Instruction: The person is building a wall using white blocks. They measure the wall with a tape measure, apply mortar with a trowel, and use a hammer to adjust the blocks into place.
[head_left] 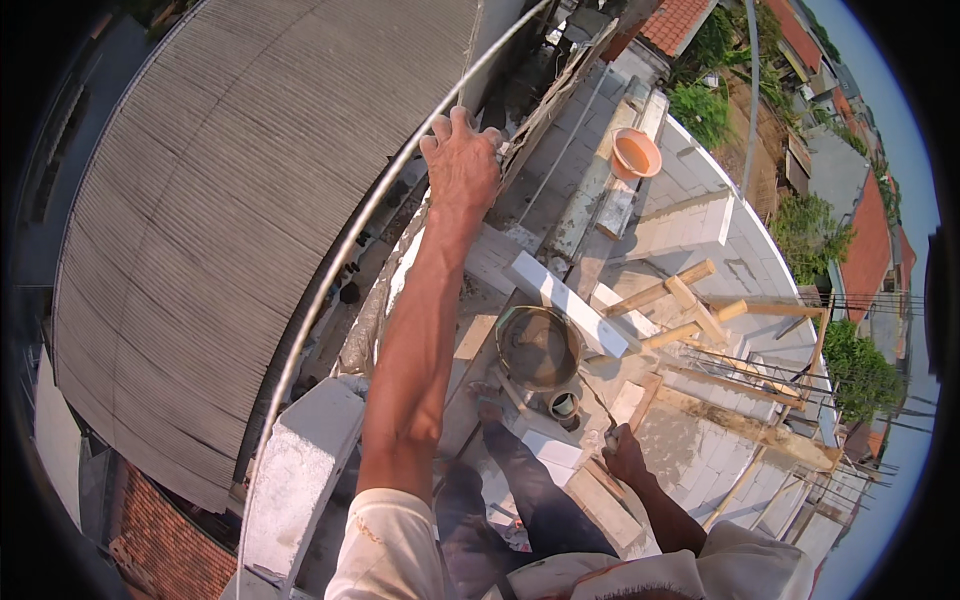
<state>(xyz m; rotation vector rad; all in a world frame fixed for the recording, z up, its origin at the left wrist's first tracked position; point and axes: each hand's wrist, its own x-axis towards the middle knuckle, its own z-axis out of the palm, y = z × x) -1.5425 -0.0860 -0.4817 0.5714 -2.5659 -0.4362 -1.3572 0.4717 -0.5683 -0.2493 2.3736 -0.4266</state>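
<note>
My left arm stretches far forward, and my left hand [463, 165] is closed with curled fingers at the top of the wall, beside a long pale cable [352, 235]. A thin line rises from near its fingertips; what the fingers grip is hidden. Lower right, my right hand [626, 458] is wrapped round a slim tool [603, 408], whose thin end points forward; its kind is unclear. Ahead of that hand stand a large round tub [539, 348] of grey mortar and a small dark bucket [563, 405].
A corrugated roof [270, 170] lies beyond the wall on the left. A white block [568, 302] leans by the tub. Wooden beams [660, 287] and boards clutter the right. An orange basin [636, 154] sits on planks farther off. A pale block [300, 470] stands at lower left.
</note>
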